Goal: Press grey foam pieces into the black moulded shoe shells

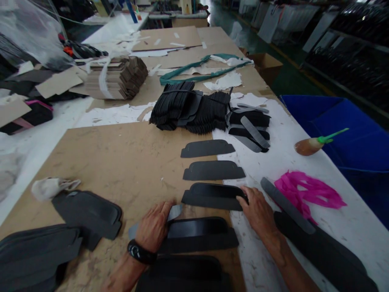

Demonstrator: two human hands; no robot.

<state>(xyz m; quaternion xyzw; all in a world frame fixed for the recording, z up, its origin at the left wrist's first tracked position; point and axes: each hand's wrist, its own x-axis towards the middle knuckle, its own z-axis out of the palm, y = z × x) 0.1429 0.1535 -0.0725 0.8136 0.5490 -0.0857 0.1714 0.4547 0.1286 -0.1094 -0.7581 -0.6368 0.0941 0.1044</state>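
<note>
Several flat dark grey shaped pieces lie in a column on the brown board (115, 162). My left hand (153, 227), with a black wristband, lies flat with fingers stretched over a grey strip (175, 211) at the left end of a near piece (200, 235). My right hand (258, 211) rests with its fingertips on the right end of the piece above (212, 195). Two more single pieces (212, 170) (206, 148) lie farther up. Another dark piece (185, 275) sits at the bottom edge.
A heap of black pieces (191, 107) and grey strips (251, 129) sits beyond. Stacked dark pieces (88, 213) and a rag (51, 187) lie left; long dark pieces (322, 247), pink plastic ribbon (306, 192), a brown bottle with green nozzle (310, 145) and a blue bin (340, 129) are right. Cardboard bundle (118, 77) at back.
</note>
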